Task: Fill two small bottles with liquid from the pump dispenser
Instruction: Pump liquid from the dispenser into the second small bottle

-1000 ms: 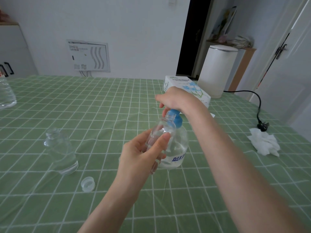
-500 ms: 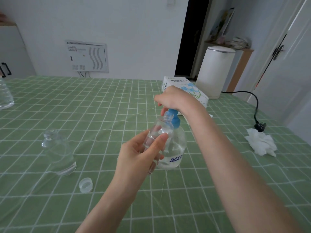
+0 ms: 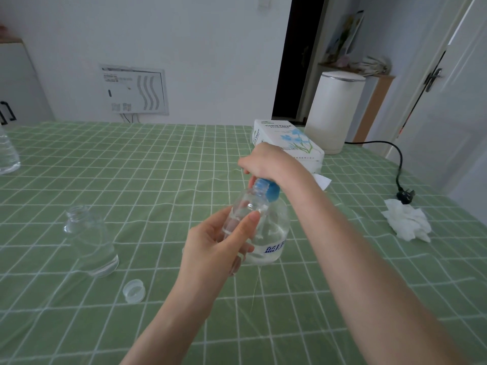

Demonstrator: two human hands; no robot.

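Green checked tablecloth (image 3: pixel 158 167), glossy. Left hand (image 3: pixel 213 248) grips clear small bottle (image 3: pixel 247 204), neck beside blue collar; right hand (image 3: pixel 266 159) clasps head of rounded transparent pump dispenser (image 3: pixel 274 227). Second bottle (image 3: pixel 89 241), uncapped, upright, left.

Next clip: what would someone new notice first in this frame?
At centre, the left hand holds a small clear bottle tilted up to the blue-topped pump dispenser, whose top the right hand covers. To the left, a second open bottle stands on the green checked tablecloth, with a loose cap in front of it.
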